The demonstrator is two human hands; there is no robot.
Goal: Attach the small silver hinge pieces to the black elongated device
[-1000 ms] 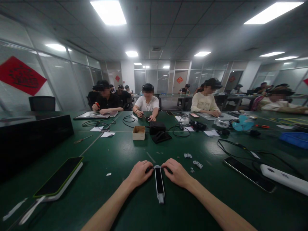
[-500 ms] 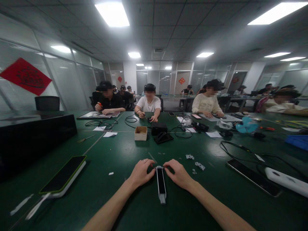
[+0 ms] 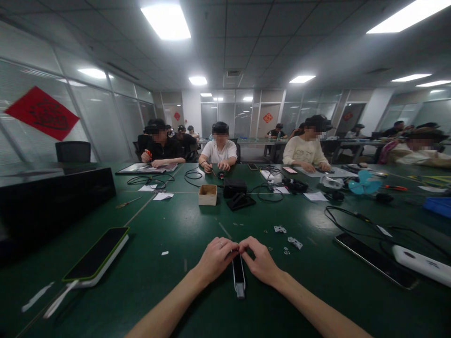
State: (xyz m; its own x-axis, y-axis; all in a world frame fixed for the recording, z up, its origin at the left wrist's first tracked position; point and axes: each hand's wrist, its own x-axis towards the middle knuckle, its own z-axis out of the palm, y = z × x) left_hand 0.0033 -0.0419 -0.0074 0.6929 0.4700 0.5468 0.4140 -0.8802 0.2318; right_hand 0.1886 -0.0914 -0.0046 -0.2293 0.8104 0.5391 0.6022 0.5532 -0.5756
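Note:
On the green table lies a slim black device with a pale grey frame (image 3: 240, 283), its near end towards me and its far end hidden by my fingers. My left hand (image 3: 218, 258) comes in from the left, thumb and fingertips closed together over that far end. From the other side my right hand (image 3: 260, 261) meets it, fingers curled and pinched at the same spot. The fingertips of both hands nearly touch, and whatever small thing may be between them is too small to name. Right of my hands lie two small metal plates (image 3: 295, 242) and several tiny metal pieces (image 3: 286, 251).
At left, a phone with a green edge (image 3: 97, 253) rests on a white block with a cable. A dark phone (image 3: 375, 259) and a white device (image 3: 423, 263) lie at right. Ahead stand a small cardboard box (image 3: 207, 195) and a black case (image 3: 235, 188). Several people sit opposite.
My hands have moved together over the device's far end; before, they were apart on either side of it. The person opposite has shifted a hand. The view has turned slightly.

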